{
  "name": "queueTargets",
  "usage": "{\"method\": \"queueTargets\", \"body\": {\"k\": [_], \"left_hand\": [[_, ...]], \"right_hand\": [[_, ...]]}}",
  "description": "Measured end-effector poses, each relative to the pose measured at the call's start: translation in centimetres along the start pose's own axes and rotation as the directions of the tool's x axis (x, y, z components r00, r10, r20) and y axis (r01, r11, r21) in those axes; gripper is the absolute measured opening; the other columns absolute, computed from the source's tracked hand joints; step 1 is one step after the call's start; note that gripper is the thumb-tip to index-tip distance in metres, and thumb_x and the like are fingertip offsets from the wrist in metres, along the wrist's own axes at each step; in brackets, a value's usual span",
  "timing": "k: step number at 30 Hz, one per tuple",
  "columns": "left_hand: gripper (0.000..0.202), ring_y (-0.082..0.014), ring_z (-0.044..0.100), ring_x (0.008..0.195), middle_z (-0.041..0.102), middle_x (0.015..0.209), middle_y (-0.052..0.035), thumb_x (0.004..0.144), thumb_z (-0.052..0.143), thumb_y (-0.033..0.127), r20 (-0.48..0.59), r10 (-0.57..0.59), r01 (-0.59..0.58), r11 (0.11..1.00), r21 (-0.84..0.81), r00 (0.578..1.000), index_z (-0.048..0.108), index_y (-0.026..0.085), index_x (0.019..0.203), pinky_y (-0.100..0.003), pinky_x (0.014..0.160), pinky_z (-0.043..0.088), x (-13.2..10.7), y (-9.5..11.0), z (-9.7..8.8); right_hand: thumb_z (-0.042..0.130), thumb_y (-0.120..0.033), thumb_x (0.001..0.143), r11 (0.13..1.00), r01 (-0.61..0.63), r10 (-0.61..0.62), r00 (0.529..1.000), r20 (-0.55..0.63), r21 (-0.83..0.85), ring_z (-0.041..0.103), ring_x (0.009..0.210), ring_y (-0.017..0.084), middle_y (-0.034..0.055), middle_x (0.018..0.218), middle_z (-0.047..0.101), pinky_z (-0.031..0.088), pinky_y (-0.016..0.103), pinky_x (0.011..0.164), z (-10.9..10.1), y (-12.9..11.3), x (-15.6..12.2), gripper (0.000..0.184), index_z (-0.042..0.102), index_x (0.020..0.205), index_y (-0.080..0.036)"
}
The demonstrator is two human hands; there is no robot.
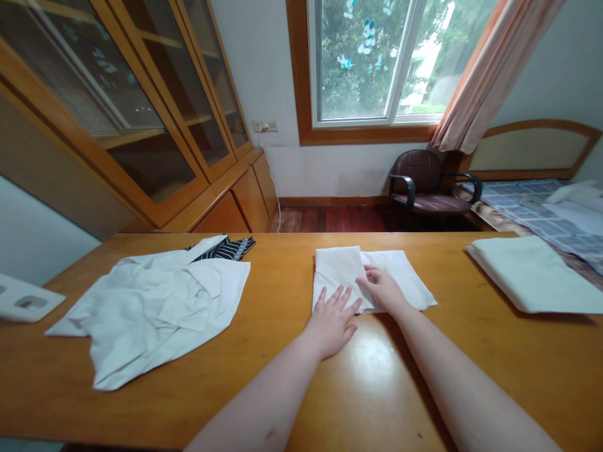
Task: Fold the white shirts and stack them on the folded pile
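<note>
A white cloth (400, 270) lies on the table in front of me, with its left part folded over into a flap (336, 267). My left hand (332, 320) rests flat on the near edge of that flap, fingers spread. At the flap's right edge, my right hand (382, 287) touches the cloth with slightly bent fingers, thumb and forefinger apart. To the left lies a crumpled white cloth (164, 301), and a black-and-white striped fabric (230, 248) pokes out behind it. A folded white cloth (537, 273) sits at the right.
The wooden table (277, 376) spans the view. At its left edge is a white plastic object (28, 301). Beyond stand a glass-door cabinet (202, 163), a maroon armchair (424, 182) and a bed (541, 194). A white cord (273, 176) hangs from a wall socket.
</note>
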State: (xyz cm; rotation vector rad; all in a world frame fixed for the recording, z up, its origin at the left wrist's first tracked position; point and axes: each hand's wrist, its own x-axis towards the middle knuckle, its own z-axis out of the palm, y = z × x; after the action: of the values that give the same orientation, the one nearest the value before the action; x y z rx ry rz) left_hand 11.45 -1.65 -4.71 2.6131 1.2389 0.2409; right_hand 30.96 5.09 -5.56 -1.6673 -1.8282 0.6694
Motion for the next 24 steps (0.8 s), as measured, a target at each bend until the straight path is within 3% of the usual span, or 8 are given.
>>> {"method": "queueTargets", "body": {"k": [7,11,14,16,17,20,22,24], "left_hand": [[0.055,-0.0226,0.026,0.137,0.033,0.147,-0.0078,0.087,0.045,0.031,0.024,0.148,-0.146,0.987,-0.069,0.989,0.032,0.024,0.141,-0.046,0.112,0.017,-0.1,0.3,-0.4],[0.041,-0.0190,0.048,0.121,0.055,0.130,-0.0058,0.089,0.043,0.029,-0.092,0.185,-0.199,0.962,-0.188,0.978,0.049,0.025,0.129,-0.036,0.102,0.037,-0.5,0.0,-1.5],[0.034,-0.0167,0.057,0.109,0.062,0.119,-0.0045,0.091,0.040,0.028,-0.298,-0.035,-0.042,0.968,-0.248,0.954,0.055,0.024,0.121,-0.034,0.096,0.042,-1.0,-2.1,-3.1],[0.035,-0.0184,0.053,0.114,0.059,0.123,-0.0057,0.090,0.041,0.028,-0.392,-0.254,0.148,0.948,-0.281,0.884,0.055,0.023,0.122,-0.036,0.099,0.040,-1.6,-4.4,-4.2],[0.037,-0.0191,0.049,0.119,0.056,0.127,-0.0059,0.089,0.043,0.028,-0.392,-0.311,0.200,0.933,-0.298,0.866,0.053,0.023,0.124,-0.037,0.102,0.038,-1.9,-5.6,-4.7],[0.042,-0.0223,0.040,0.128,0.050,0.135,-0.0060,0.085,0.050,0.036,-0.242,-0.352,0.270,0.910,-0.316,0.904,0.054,0.022,0.125,-0.041,0.108,0.030,-2.6,-8.7,-5.3],[0.041,-0.0236,0.041,0.127,0.051,0.134,-0.0069,0.085,0.050,0.040,-0.160,-0.362,0.290,0.891,-0.348,0.919,0.059,0.021,0.120,-0.042,0.108,0.030,-2.7,-9.8,-5.1],[0.037,-0.0235,0.046,0.123,0.055,0.130,-0.0080,0.085,0.050,0.040,-0.143,-0.368,0.285,0.869,-0.403,0.919,0.062,0.020,0.114,-0.041,0.106,0.033,-2.4,-10.1,-4.7]], "right_hand": [[0.053,-0.038,0.078,0.994,0.058,-0.060,0.998,-0.017,-0.095,0.049,0.119,0.024,0.0101,0.124,0.058,0.019,0.044,0.110,0.5,0.8,0.1,0.021,0.064,0.078,-0.020],[0.055,-0.036,0.078,0.982,0.142,-0.139,0.990,0.030,-0.125,0.050,0.117,0.025,0.0104,0.125,0.057,0.019,0.045,0.109,0.5,1.4,0.2,0.018,0.062,0.072,-0.020],[0.057,-0.036,0.078,0.971,0.225,-0.212,0.967,0.143,-0.085,0.049,0.120,0.025,0.0109,0.125,0.058,0.019,0.046,0.109,0.2,1.6,0.2,0.021,0.059,0.065,-0.020],[0.058,-0.036,0.078,0.962,0.273,-0.259,0.940,0.222,-0.031,0.047,0.122,0.025,0.0100,0.125,0.058,0.018,0.046,0.110,-0.1,1.5,0.0,0.024,0.056,0.061,-0.020],[0.058,-0.036,0.078,0.956,0.292,-0.281,0.925,0.256,-0.005,0.046,0.123,0.026,0.0091,0.125,0.058,0.017,0.047,0.110,-0.3,1.3,0.0,0.025,0.055,0.060,-0.020],[0.058,-0.037,0.079,0.944,0.329,-0.324,0.895,0.307,0.037,0.046,0.123,0.026,0.0070,0.126,0.058,0.015,0.047,0.110,-0.8,0.6,-0.4,0.026,0.055,0.059,-0.020],[0.059,-0.039,0.078,0.949,0.316,-0.304,0.916,0.261,-0.003,0.050,0.118,0.025,0.0076,0.123,0.059,0.024,0.043,0.107,-1.3,-0.3,-0.7,0.022,0.060,0.066,-0.020],[0.059,-0.045,0.077,0.959,0.254,-0.231,0.957,0.176,-0.124,0.056,0.106,0.025,0.0086,0.112,0.064,0.036,0.038,0.096,-2.1,-1.3,-1.1,0.025,0.065,0.075,-0.021]]}}
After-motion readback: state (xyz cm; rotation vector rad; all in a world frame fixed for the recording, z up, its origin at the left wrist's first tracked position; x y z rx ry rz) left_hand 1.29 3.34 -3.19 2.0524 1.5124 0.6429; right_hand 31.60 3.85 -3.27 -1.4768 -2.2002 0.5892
